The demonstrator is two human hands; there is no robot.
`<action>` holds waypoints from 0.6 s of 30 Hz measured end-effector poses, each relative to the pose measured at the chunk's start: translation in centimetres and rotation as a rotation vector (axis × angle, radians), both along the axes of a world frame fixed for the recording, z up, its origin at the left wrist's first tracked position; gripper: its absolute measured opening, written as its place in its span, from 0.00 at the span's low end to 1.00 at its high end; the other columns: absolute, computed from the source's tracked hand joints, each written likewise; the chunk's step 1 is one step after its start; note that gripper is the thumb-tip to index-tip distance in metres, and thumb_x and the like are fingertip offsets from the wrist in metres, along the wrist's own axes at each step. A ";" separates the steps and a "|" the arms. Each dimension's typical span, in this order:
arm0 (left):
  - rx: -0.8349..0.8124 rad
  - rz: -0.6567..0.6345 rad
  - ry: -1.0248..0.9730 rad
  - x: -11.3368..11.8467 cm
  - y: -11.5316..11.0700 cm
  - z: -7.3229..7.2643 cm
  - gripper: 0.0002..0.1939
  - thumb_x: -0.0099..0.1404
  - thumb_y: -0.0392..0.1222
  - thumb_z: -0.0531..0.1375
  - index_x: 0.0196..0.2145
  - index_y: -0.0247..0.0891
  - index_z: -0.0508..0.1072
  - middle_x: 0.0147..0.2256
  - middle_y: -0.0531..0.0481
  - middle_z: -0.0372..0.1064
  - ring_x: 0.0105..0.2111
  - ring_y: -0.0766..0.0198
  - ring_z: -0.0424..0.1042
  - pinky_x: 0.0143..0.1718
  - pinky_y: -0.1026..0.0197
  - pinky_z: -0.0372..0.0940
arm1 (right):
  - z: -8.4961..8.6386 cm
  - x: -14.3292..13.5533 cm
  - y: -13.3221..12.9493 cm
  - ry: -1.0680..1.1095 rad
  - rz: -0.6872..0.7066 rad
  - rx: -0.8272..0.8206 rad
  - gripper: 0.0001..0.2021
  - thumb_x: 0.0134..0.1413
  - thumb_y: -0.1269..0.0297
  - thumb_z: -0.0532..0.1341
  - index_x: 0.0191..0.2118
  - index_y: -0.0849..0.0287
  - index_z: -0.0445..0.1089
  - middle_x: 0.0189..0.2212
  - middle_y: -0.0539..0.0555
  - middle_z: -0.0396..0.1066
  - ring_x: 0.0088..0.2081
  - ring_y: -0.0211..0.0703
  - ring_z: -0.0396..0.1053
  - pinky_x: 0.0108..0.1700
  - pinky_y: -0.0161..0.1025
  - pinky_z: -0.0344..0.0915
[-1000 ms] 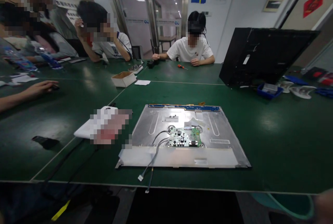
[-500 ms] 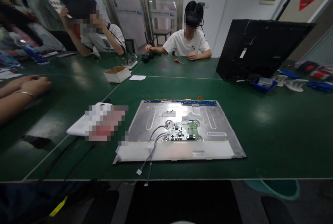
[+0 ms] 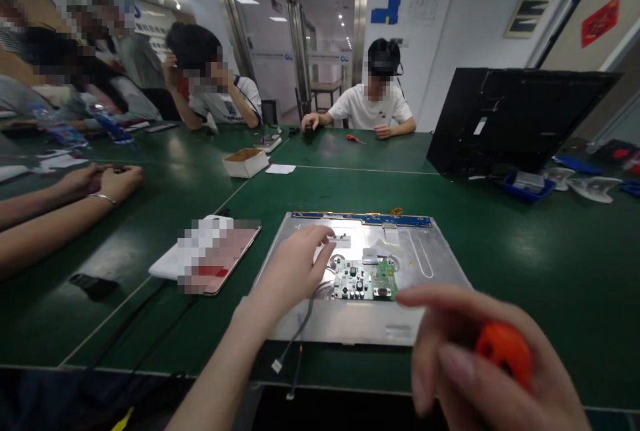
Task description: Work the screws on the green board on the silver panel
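A display panel lies back side up on the table before me, with a green circuit board at its middle. Over the panel's left half is my left hand, its thumb and fingers apart close to a few tiny dark screws on a pale label. My right hand, near the panel's front right corner, wraps round what looks like a screwdriver; only its orange handle shows. Grey cables run from the board over the front edge, ending in white plugs.
A phone lies on a white device left of the panel. Farther off are an open box, another orange screwdriver, a large black monitor and a blue tray. A co-worker's hands rest at left; others sit behind.
Both my hands have come into view, the left over the panel and the right with the orange-handled screwdriver. The camera view has tilted upward, and the far co-worker's hand has shifted slightly.
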State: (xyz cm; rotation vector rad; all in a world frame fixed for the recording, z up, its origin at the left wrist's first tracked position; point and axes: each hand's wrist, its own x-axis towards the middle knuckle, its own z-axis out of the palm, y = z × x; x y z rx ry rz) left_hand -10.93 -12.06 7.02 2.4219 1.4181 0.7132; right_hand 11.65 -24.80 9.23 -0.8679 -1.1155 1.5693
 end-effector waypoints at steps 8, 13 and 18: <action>-0.173 -0.059 0.228 1.4 10.4 -2.6 0.07 0.62 0.35 0.57 0.37 0.36 0.75 0.34 0.45 0.75 0.34 0.56 0.73 0.34 0.62 0.62 | -2.0 2.4 14.3 0.018 -0.214 -0.015 0.18 0.45 0.54 0.56 0.25 0.64 0.76 0.08 0.47 0.53 0.12 0.32 0.47 0.14 0.32 0.44; -0.202 -0.130 0.216 1.2 10.6 -3.9 0.06 0.59 0.35 0.58 0.35 0.36 0.74 0.31 0.48 0.73 0.31 0.58 0.71 0.31 0.63 0.60 | -4.6 2.0 17.3 0.041 -0.196 -0.062 0.14 0.44 0.55 0.59 0.21 0.61 0.71 0.10 0.43 0.50 0.13 0.30 0.43 0.14 0.31 0.37; -0.205 -0.154 0.181 0.7 10.5 -4.7 0.05 0.59 0.34 0.55 0.30 0.36 0.72 0.30 0.47 0.71 0.32 0.58 0.69 0.33 0.62 0.59 | -6.0 1.1 17.1 0.102 -0.181 -0.089 0.12 0.44 0.55 0.60 0.23 0.60 0.69 0.10 0.41 0.49 0.13 0.29 0.41 0.15 0.31 0.37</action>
